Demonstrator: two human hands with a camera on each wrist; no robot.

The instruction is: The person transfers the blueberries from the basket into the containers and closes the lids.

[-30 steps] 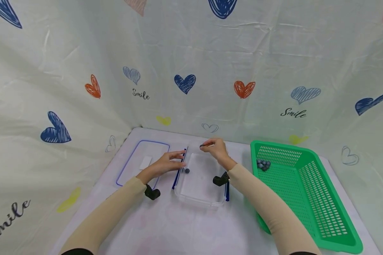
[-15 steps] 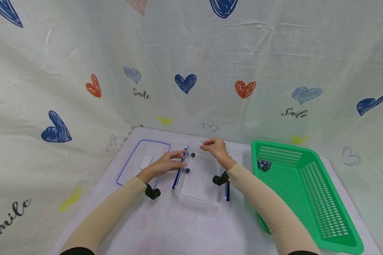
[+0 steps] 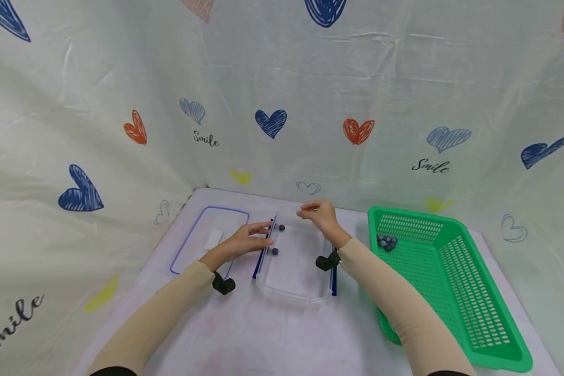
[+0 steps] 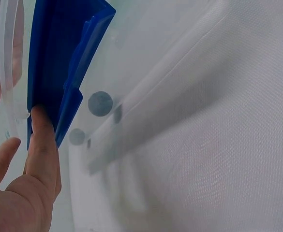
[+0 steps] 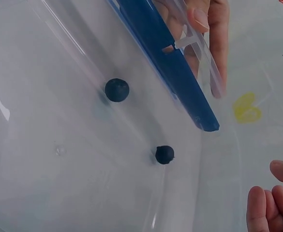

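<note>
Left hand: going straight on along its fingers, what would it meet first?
The left hand would probably meet the blue side flap of the clear container first; whether hand and flap touch now is hard to tell.

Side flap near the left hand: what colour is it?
The side flap is plain dark blue, clearest in the left wrist view.

Behind the white table (image 3: 272, 339) hangs a pale sheet (image 3: 310, 68), printed with hearts (image 3: 271, 124) (blue, red and yellow ones) and the word "Smile" (image 3: 431, 166). The table perhaps bears faint pink patches (image 3: 218, 361).
</note>
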